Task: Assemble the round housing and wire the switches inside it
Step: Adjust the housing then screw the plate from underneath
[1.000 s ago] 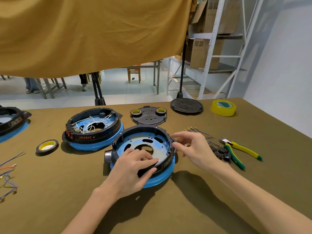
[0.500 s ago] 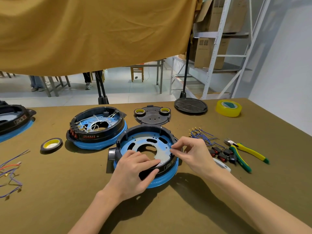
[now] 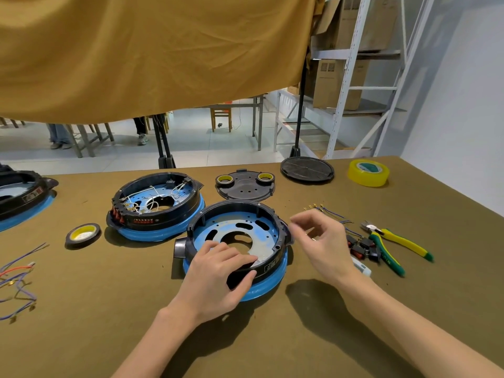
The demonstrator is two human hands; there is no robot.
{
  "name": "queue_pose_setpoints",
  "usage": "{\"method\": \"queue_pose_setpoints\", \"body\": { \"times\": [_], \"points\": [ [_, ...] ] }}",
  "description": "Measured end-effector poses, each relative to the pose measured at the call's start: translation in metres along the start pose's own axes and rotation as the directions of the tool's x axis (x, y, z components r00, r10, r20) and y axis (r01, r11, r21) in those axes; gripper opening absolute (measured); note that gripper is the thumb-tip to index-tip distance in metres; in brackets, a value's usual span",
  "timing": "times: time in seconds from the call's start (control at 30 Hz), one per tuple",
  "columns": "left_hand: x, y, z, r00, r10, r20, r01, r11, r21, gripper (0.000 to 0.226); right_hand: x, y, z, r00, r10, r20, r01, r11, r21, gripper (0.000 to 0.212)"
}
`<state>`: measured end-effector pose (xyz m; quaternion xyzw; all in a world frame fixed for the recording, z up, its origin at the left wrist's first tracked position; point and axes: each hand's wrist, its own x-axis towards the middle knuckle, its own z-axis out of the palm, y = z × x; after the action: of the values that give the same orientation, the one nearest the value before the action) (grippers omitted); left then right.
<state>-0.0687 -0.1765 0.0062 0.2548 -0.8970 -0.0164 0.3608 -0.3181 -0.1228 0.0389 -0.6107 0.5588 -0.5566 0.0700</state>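
A round housing (image 3: 240, 214) with a black rim and a blue base sits in front of me, its blue perforated plate bare of wires. My left hand (image 3: 218, 274) grips its near rim, fingers inside and thumb outside. My right hand (image 3: 324, 241) hovers just right of the housing, fingers loosely curled and blurred, with nothing visible in it. Beside that hand lie small black and red switches (image 3: 362, 246) and blue wires with brass terminals (image 3: 327, 211).
A second housing (image 3: 158, 205), wired, stands at the left, and a third (image 3: 21, 195) at the far left edge. Yellow-green cutters (image 3: 395, 241), black lids (image 3: 245, 184) (image 3: 306, 169), tape rolls (image 3: 368, 173) (image 3: 83, 233) and loose coloured wires (image 3: 16, 279) lie around on the olive cloth.
My right hand has come off the housing's right rim and moved right, above the table. My left hand keeps its hold on the near rim.
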Motion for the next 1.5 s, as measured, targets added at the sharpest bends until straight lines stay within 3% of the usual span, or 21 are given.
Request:
{"method": "queue_pose_setpoints", "body": {
  "times": [0.07, 0.17, 0.23, 0.37, 0.5, 0.57, 0.67, 0.73, 0.9, 1.1, 1.37, 1.5],
  "points": [
    [0.003, 0.004, 0.003, 1.000, -0.001, -0.021, 0.002, 1.000, 0.014, 0.029, -0.002, 0.006, -0.009, 0.997, 0.063, -0.041, -0.067, 0.992, -0.105, 0.012],
    [0.012, 0.010, 0.010, 0.999, -0.012, -0.041, 0.014, 0.999, 0.048, 0.032, -0.017, 0.019, -0.016, 0.977, 0.157, 0.143, -0.077, 0.890, -0.449, 0.006],
    [0.017, 0.012, 0.015, 0.999, -0.023, -0.038, 0.025, 0.997, 0.079, 0.033, -0.026, 0.024, -0.019, 0.957, 0.200, 0.211, -0.042, 0.814, -0.579, 0.009],
    [0.023, 0.009, 0.024, 0.999, -0.029, -0.028, 0.032, 0.993, 0.113, 0.034, -0.033, 0.030, -0.028, 0.964, 0.206, 0.169, -0.078, 0.824, -0.561, 0.011],
    [0.028, 0.008, 0.029, 0.999, -0.026, -0.044, 0.032, 0.991, 0.128, 0.032, -0.026, 0.031, -0.050, 0.987, 0.150, -0.052, -0.154, 0.835, -0.529, 0.007],
    [0.028, 0.008, 0.031, 0.998, -0.028, -0.061, 0.036, 0.990, 0.135, 0.032, -0.021, 0.031, -0.068, 0.971, 0.240, -0.009, -0.189, 0.740, -0.645, 0.017],
    [0.027, 0.008, 0.034, 0.996, -0.028, -0.080, 0.040, 0.988, 0.151, 0.032, -0.024, 0.028, -0.079, 0.861, 0.467, 0.200, -0.084, 0.518, -0.851, 0.036],
    [0.027, 0.008, 0.035, 0.996, -0.031, -0.089, 0.045, 0.987, 0.157, 0.032, -0.026, 0.027, -0.075, 0.832, 0.507, 0.226, -0.105, 0.542, -0.834, 0.038],
    [0.028, 0.013, 0.036, 0.994, -0.054, -0.091, 0.068, 0.984, 0.163, 0.037, -0.011, 0.021, -0.058, 0.762, 0.609, 0.221, -0.377, 0.694, -0.614, 0.033],
    [0.027, 0.014, 0.033, 0.994, -0.041, -0.106, 0.059, 0.983, 0.172, 0.037, -0.015, 0.036, -0.091, 0.793, 0.607, 0.052, -0.465, 0.658, -0.591, 0.030],
    [0.027, 0.014, 0.034, 0.990, -0.020, -0.137, 0.041, 0.987, 0.157, 0.037, -0.034, 0.047, -0.108, 0.801, 0.575, 0.164, -0.368, 0.690, -0.623, 0.024],
    [0.027, 0.014, 0.035, 0.990, -0.023, -0.142, 0.046, 0.986, 0.163, 0.036, -0.033, 0.050, -0.102, 0.821, 0.555, 0.132, -0.340, 0.661, -0.669, 0.017]
  ]
}}
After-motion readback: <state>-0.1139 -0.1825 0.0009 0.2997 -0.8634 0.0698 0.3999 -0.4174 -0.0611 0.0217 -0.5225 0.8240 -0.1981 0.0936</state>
